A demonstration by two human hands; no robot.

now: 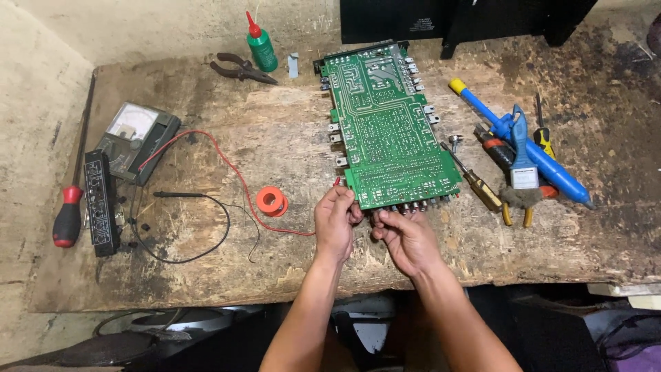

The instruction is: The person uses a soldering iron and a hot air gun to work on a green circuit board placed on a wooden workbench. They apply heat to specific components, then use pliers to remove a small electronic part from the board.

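both hands (pixel 372 224) at green circuit board's (pixel 387 127) near edge — red probe (pixel 337 182) pinched

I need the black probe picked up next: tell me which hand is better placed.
Left, probably. The left hand at the green circuit board's near corner is on the side of the thin black probe; the right hand is farther.

One head-worn view, looking steeply down.
It faces the worn wooden workbench (pixel 275 262) from the near edge, close enough to fill the frame with it.
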